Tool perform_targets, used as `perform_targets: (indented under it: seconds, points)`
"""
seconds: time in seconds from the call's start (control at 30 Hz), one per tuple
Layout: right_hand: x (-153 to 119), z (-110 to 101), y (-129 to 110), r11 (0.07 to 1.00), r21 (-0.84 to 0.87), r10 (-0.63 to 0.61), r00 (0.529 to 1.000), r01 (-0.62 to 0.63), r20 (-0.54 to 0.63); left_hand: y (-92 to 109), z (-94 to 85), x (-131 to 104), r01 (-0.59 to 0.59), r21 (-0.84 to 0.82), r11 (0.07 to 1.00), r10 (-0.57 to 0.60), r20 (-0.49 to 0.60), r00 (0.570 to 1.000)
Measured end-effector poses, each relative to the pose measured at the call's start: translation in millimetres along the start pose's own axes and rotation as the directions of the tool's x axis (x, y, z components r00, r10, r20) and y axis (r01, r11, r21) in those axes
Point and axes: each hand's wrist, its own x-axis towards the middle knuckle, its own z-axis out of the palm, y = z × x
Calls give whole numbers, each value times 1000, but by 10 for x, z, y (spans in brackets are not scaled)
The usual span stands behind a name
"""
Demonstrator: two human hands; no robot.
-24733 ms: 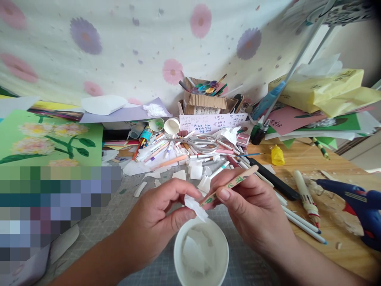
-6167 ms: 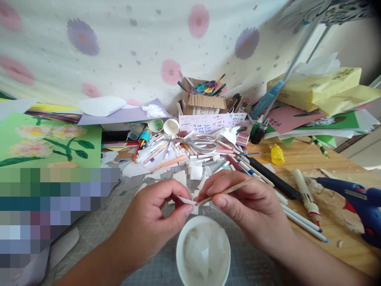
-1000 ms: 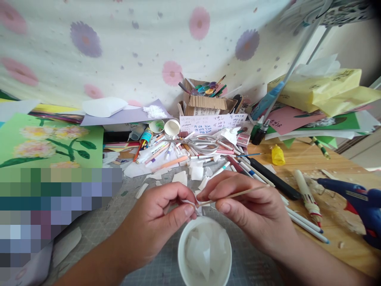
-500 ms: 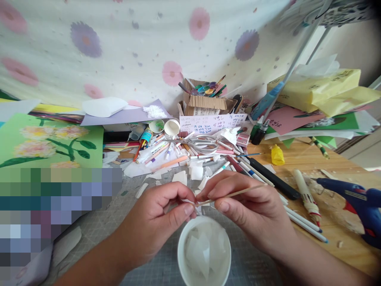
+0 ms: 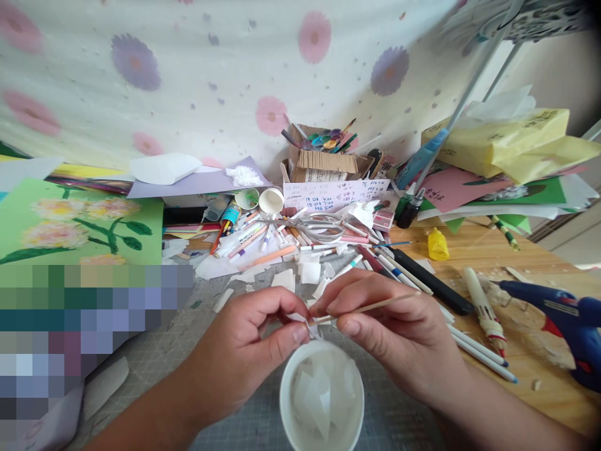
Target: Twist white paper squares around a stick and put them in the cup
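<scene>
Between thumb and forefinger my left hand (image 5: 263, 341) pinches a small white paper piece (image 5: 299, 319), partly hidden by the fingers. My right hand (image 5: 389, 326) is closed on a thin wooden stick (image 5: 375, 305), its tip touching the paper beside my left fingertips. The two hands nearly meet just above a white bowl (image 5: 284, 394). Inside the bowl lie several pale, thin paper pieces (image 5: 319, 388), some with pointed corners.
White paper scraps (image 5: 310, 272) lie on the grey cutting mat (image 5: 235, 426) behind my hands. Scissors (image 5: 323, 227) rest among scattered markers. A blue glue gun (image 5: 554, 307) and a yellow bottle (image 5: 438, 244) are at right. A green flower picture (image 5: 117, 225) is at left.
Both hands stay almost in place. The stick and the paper between my fingertips have shifted very slightly; a bit more of the paper shows above the bowl's rim.
</scene>
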Motion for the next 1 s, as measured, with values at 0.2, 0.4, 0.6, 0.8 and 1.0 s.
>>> perform_targets:
  seconds: [0.2,0.4,0.6,0.8,1.0]
  points:
    - [6,-3,-20,1000,-25,-6,1000,6,0,8,23,-18,41,-19,999,-41,-7,999]
    - [0,4,-19,999,-40,-19,1000,19,-11,-6,23,-10,35,-4,999,-35,-27,999]
    - [21,3,-30,998,-52,-18,1000,18,9,5,20,-24,55,16,998,-55,-20,998]
    - [27,6,-55,999,-48,-22,1000,23,13,19,31,-9,69,-42,997,-70,-10,997]
    - [3,4,-28,999,-35,-35,999,36,23,-16,28,-39,58,-93,994,-61,-33,998]
